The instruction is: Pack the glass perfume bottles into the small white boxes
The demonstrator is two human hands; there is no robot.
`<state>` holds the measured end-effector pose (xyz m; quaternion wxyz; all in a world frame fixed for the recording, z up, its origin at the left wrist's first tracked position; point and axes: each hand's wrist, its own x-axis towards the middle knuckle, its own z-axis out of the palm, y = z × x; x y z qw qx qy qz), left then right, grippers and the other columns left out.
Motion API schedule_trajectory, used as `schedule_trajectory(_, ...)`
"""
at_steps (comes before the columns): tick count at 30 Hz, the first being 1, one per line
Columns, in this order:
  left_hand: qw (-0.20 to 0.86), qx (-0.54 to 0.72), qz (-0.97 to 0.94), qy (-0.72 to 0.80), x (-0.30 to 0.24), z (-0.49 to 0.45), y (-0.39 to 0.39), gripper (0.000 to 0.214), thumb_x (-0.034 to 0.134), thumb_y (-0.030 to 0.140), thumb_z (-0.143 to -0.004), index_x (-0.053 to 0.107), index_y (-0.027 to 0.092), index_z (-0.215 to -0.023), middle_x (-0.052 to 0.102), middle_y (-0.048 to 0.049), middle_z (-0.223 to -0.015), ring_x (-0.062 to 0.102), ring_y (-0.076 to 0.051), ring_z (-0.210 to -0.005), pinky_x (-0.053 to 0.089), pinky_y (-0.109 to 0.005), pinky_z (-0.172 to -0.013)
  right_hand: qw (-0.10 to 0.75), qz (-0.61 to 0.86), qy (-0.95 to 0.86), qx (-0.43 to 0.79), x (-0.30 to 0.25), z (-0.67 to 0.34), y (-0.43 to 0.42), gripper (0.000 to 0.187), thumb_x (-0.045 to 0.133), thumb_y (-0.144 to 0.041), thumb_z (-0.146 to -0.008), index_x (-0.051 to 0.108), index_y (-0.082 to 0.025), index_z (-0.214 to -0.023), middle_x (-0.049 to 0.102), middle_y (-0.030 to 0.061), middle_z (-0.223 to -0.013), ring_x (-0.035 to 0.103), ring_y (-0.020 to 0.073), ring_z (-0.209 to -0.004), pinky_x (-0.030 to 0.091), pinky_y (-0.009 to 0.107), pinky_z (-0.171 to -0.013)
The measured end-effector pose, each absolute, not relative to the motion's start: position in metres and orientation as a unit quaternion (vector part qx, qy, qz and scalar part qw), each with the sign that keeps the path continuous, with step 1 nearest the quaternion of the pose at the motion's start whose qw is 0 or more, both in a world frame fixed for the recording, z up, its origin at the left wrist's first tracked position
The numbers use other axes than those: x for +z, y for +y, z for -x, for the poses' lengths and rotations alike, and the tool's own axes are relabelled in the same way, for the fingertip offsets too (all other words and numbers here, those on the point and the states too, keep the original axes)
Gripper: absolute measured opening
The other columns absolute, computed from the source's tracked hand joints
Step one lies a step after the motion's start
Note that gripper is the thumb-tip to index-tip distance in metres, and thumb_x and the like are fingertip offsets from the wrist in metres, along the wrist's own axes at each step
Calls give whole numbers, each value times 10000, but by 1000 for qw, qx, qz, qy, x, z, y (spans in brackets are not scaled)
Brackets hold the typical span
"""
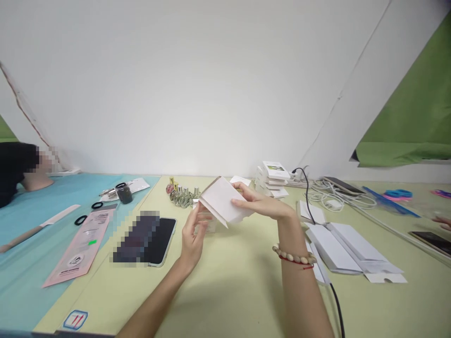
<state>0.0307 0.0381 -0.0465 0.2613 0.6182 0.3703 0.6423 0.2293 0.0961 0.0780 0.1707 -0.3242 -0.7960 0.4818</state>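
A white folding carton is held tilted in the air above the table, its lower left edge gaping a little. My right hand pinches its right side between thumb and fingers. My left hand grips the carton's left corner with the fingertips. Behind the left fingers is a small pale block-like thing, partly hidden, whose kind I cannot make out. Just beyond the left hand stand several small glass bottles with shiny caps.
Flattened white cartons lie at right, near a stack of small white boxes and tangled white cables. A black cable runs past my right arm. At left lie a phone and a pink packet. Another person is far left.
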Motion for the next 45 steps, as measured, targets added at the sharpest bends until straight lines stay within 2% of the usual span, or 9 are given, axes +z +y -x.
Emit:
schedule_trajectory(7, 296, 625, -609, 388, -40, -36, 33, 630, 310, 435, -945, 57, 108, -1420, 207, -112, -1311, 290, -130, -1211, 338, -180, -996, 72, 334, -824, 451, 79, -202, 89, 611, 316, -564, -856, 142, -255, -1353, 305, 59, -1311, 358, 157, -1158, 373, 238, -894)
schedule_trajectory(11, 260, 626, -595, 433, -43, -36, 33, 612, 233, 468, -958, 82, 110, -1430, 98, -72, -1353, 105, -117, -1285, 222, -158, -1068, 53, 298, -830, 468, 82, -193, 85, 513, 248, -534, -885, 256, -247, -1310, 400, 67, -1223, 445, 147, -1051, 421, 248, -827)
schedule_trajectory(16, 302, 613, -589, 432, -48, -36, 38, 568, 180, 496, -959, 212, 142, -1402, 174, -76, -1333, 224, -121, -1249, 238, -198, -1067, 37, 268, -834, 481, 81, -190, 84, 498, 360, -486, -868, 322, -242, -1300, 448, 83, -1128, 491, 134, -943, 469, 222, -732)
schedule_trajectory(20, 304, 639, -565, 425, -46, -36, 39, 487, 231, 465, -963, 329, 155, -1325, 255, -70, -1296, 306, -104, -1198, 317, -161, -1005, 45, 260, -829, 494, 85, -192, 82, 485, 367, -493, -859, 374, -283, -1296, 358, 74, -1246, 467, 161, -1003, 505, 191, -650)
schedule_trajectory(24, 322, 669, -516, 429, -44, -36, 38, 435, 271, 455, -955, 262, 171, -1284, 400, -82, -1159, 478, -81, -963, 436, -130, -777, 100, 321, -812, 477, 82, -191, 84, 515, 328, -541, -852, 396, -249, -1270, 432, 94, -1112, 501, 161, -888, 538, 255, -593)
schedule_trajectory(29, 342, 698, -464, 424, -43, -37, 38, 393, 321, 480, -925, 207, 147, -1100, 468, -69, -959, 490, -59, -706, 399, -92, -564, 161, 348, -810, 444, 75, -185, 87, 385, 347, -463, -871, 376, -248, -1189, 468, 64, -924, 513, 140, -785, 535, 268, -516)
schedule_trajectory(32, 342, 704, -461, 418, -41, -37, 39, 398, 352, 491, -905, 239, 132, -1034, 460, -59, -901, 461, -49, -668, 381, -79, -541, 161, 351, -837, 387, 76, -182, 82, 331, 329, -437, -878, 517, -213, -1032, 465, 71, -1024, 503, 138, -804, 525, 228, -499)
schedule_trajectory(37, 373, 699, -454, 407, -37, -37, 40, 378, 392, 470, -895, 276, 135, -1026, 456, -53, -899, 437, -45, -652, 377, -83, -542, 150, 374, -839, 365, 80, -180, 72, 399, 291, -449, -885, 501, -264, -1169, 420, 42, -1211, 500, 161, -888, 506, 192, -475)
schedule_trajectory(45, 368, 689, -462, 420, -41, -36, 39, 372, 355, 459, -922, 305, 165, -1144, 472, -59, -976, 476, -61, -725, 389, -101, -598, 143, 380, -874, 266, 73, -184, 81, 248, 441, -363, -833, 557, -221, -1000, 555, 15, -988, 527, 120, -760, 454, 257, -630)
